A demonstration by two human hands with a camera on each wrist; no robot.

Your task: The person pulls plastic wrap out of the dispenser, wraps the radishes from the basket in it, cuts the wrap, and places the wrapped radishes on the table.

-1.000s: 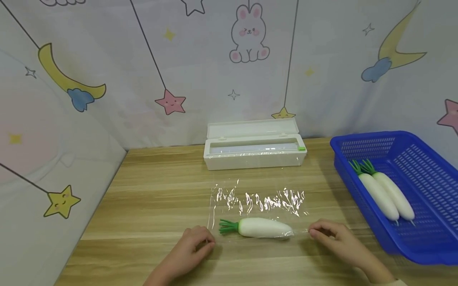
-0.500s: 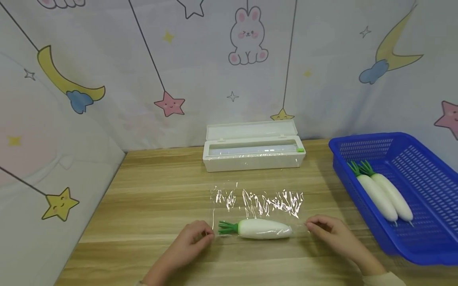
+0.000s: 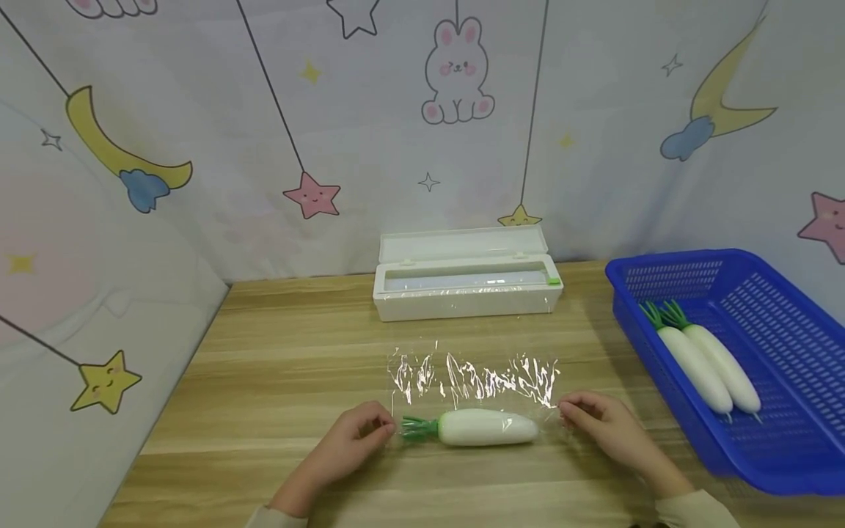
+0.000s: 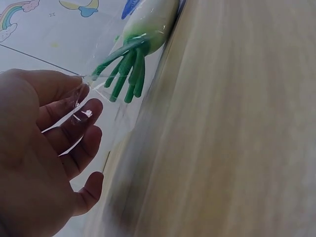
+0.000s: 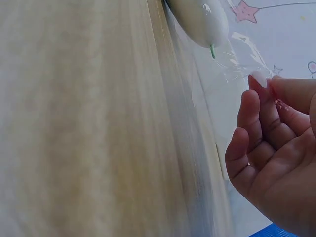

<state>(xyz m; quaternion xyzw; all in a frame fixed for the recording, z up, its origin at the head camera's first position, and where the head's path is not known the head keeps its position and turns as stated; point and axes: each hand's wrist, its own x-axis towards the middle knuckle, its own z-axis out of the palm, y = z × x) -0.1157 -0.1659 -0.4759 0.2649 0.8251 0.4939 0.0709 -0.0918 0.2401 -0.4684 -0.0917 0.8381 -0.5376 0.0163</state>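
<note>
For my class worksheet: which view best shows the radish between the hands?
The head view: the radish appears whole, end to end. Left wrist shows only its leafy end; right wrist, only its root end.

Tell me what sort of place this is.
Probably a small, screened-off indoor workspace, perhaps a staged one: a pale, cloth-like, cartoon-printed backdrop stands close behind a brown wood-grain tabletop, which bears a long white plastic film-dispenser box.
</note>
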